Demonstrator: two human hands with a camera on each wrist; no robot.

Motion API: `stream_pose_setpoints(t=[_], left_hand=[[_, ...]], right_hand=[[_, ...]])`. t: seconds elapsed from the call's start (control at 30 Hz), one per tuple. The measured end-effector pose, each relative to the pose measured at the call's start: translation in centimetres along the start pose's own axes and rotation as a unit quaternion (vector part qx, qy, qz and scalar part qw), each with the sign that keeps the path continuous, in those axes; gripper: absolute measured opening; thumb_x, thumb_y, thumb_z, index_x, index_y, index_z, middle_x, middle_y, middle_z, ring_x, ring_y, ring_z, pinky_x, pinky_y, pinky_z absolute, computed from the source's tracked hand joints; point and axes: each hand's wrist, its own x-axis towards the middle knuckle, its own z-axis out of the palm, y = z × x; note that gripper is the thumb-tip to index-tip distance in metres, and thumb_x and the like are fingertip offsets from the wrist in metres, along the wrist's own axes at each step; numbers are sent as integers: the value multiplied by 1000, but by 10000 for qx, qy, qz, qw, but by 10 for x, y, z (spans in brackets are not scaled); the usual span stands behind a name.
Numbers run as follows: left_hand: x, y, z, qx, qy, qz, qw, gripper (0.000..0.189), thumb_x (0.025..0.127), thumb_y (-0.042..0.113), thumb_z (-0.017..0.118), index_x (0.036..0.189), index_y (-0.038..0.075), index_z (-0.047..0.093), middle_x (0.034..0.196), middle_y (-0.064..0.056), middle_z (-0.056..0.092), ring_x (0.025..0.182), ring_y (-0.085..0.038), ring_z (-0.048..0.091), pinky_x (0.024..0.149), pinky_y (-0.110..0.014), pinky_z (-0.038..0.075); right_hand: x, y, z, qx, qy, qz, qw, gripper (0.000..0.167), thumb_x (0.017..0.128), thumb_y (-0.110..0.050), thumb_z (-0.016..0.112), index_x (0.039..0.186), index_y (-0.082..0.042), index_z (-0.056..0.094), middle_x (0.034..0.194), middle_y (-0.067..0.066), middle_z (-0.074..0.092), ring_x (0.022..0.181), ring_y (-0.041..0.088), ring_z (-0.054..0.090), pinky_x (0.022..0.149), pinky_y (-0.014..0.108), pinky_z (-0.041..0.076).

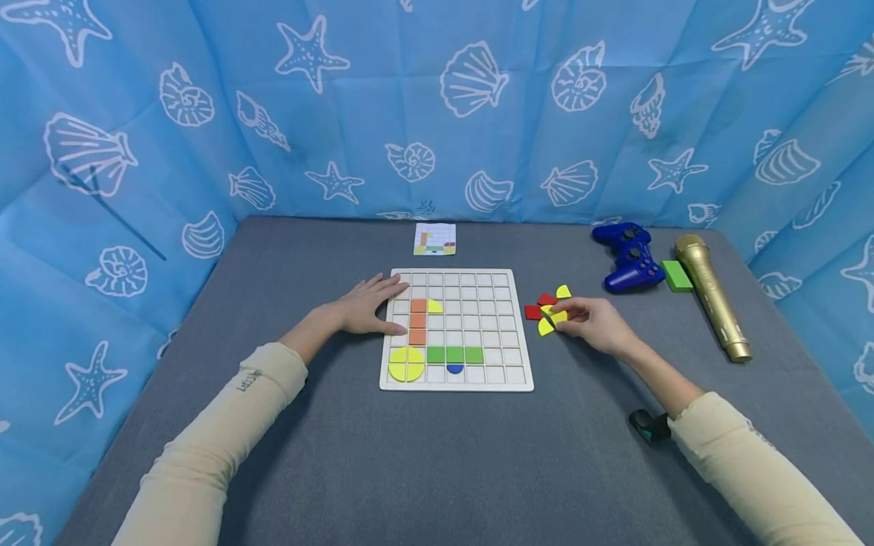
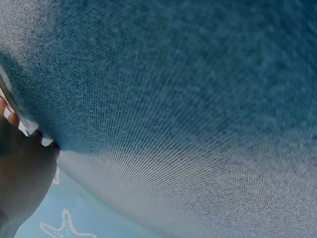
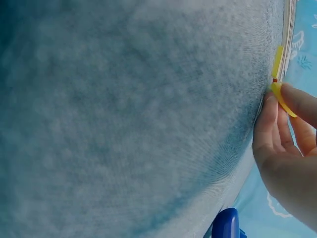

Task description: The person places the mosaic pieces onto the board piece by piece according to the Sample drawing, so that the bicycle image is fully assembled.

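Note:
My left hand (image 1: 369,305) lies with spread fingers along the left edge of a white grid board (image 1: 471,322). My right hand (image 1: 599,324) pinches a yellow quarter-circle tile (image 3: 283,101) between thumb and fingers, over a small pile right of the board. That pile has red tiles (image 1: 532,312) and other yellow quarter-circles (image 1: 563,291). On the board stand a column of orange squares (image 1: 418,321) with a yellow quarter-circle (image 1: 434,306) beside its top, a yellow circle (image 1: 398,373) of quarter pieces, a row of green squares (image 1: 454,354), and a blue half-circle (image 1: 454,368) beneath.
A small printed pattern card (image 1: 435,240) lies behind the board. At the back right are a blue game controller (image 1: 628,258), a green block (image 1: 676,276) and a gold microphone (image 1: 713,296). A blue shell-patterned curtain (image 1: 423,106) borders the grey table (image 1: 437,462).

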Motion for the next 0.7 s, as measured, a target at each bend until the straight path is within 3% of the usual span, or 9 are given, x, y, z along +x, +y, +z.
stream_pose_setpoints(t=[0.13,0.37,0.47,0.7], left_hand=[[0,1,0,-22,10,2,10000,93,85,61,60,155,20,15,159,-6,5,144,-32,-3,113,-51,0],[0,0,0,-58,44,31,10000,93,85,59,61,155,19,16,159,-7,6,143,-32,-3,113,-52,-1],[-1,0,0,-64,41,37,10000,93,85,59,62,155,18,16,159,-7,6,143,-32,-3,113,-52,-1],[-1,2,-2,-86,24,17,10000,93,85,59,62,155,19,16,159,-7,6,143,-32,-3,113,-51,-1]], right_hand=[[-1,-2,-2,567,-66,375,9977,34,89,-11,69,119,2,61,98,16,58,79,22,58,66,27,54],[-3,-10,-4,1721,-631,674,9807,43,91,-14,68,129,2,56,121,20,52,89,13,62,81,30,54],[-4,-14,-2,1754,-720,652,9797,40,91,-15,67,126,3,58,118,19,55,89,16,62,81,31,54],[-5,-25,5,1269,-733,610,9873,38,90,-23,69,118,2,61,100,10,69,84,23,61,73,32,52]])
